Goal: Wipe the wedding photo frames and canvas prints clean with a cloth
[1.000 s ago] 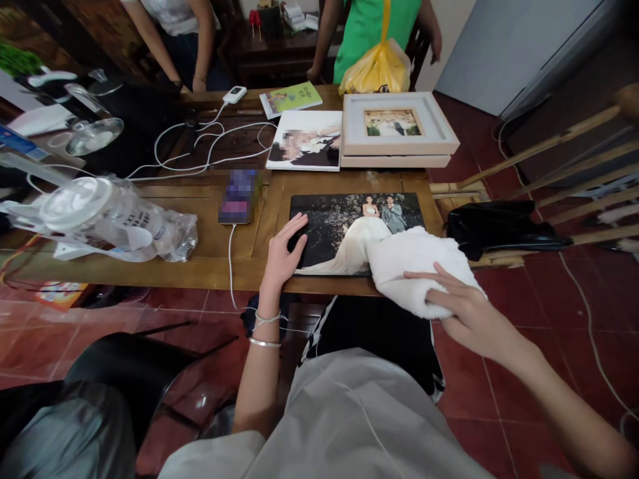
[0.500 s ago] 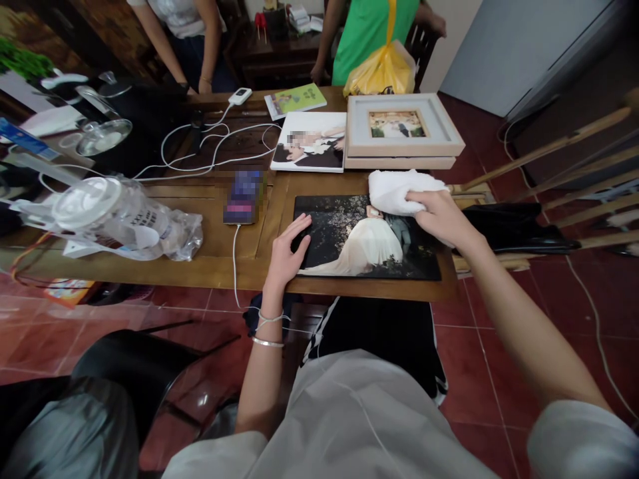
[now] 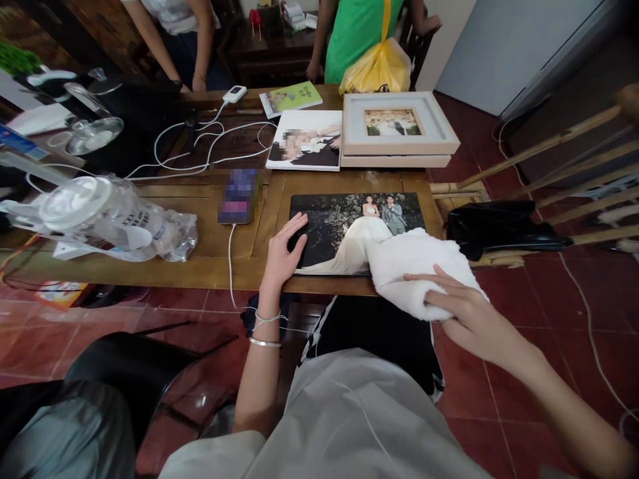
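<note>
A dark wedding photo panel (image 3: 324,229) lies flat near the table's front edge, showing a couple with a long white dress. My left hand (image 3: 284,253) rests along its left edge, fingers stretched out and touching it. In my right hand (image 3: 462,306) is a white cloth (image 3: 414,269), gripped between thumb and fingers. The cloth covers the panel's lower right corner and hangs past the front edge of the table.
Behind the panel are a white photo book (image 3: 304,156) and stacked picture frames (image 3: 399,150). A phone (image 3: 238,196) on a cable lies to the left, beside a plastic-wrapped container (image 3: 114,213). A yellow bag (image 3: 379,70) stands at the back, near two people. A bamboo chair (image 3: 549,163) is at right.
My right hand has brought the cloth from the panel's upper right down to its lower right corner, uncovering the pictured couple. My left hand stays at the left edge.
</note>
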`<state>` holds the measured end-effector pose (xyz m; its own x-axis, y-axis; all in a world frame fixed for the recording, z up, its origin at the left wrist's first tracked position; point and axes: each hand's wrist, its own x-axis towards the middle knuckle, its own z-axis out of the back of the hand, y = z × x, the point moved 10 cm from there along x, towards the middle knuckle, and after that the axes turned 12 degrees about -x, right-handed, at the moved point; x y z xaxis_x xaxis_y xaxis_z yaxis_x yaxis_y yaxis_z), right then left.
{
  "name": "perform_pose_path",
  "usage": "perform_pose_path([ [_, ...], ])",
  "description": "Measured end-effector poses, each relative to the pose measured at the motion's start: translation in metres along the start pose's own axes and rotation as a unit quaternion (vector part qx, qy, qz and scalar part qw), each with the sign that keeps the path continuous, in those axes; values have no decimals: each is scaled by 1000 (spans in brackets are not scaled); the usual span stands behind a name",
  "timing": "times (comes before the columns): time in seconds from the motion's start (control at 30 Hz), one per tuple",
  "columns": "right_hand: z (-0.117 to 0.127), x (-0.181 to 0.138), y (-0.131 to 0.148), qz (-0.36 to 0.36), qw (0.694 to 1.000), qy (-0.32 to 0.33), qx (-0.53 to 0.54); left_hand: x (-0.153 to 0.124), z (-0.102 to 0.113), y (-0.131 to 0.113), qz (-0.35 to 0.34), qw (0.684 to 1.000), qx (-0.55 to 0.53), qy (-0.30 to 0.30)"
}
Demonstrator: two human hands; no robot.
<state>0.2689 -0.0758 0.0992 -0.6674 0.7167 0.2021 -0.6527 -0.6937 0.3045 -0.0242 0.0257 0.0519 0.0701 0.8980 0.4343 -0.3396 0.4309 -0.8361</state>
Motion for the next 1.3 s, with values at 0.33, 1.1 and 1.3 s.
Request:
perform_pose_path([
  [0.33,8,127,-101,-89,995,-26,-29,-1,0,-1,-1,1000,-3,5],
  [1.1,-20,69,-14,-7,1000,-17,-18,0,-1,0,4,1000,-3,3],
  [1.3,-37,167,-53,-120,990,5,-76,-1,7,-8,0,999,-27,-36],
])
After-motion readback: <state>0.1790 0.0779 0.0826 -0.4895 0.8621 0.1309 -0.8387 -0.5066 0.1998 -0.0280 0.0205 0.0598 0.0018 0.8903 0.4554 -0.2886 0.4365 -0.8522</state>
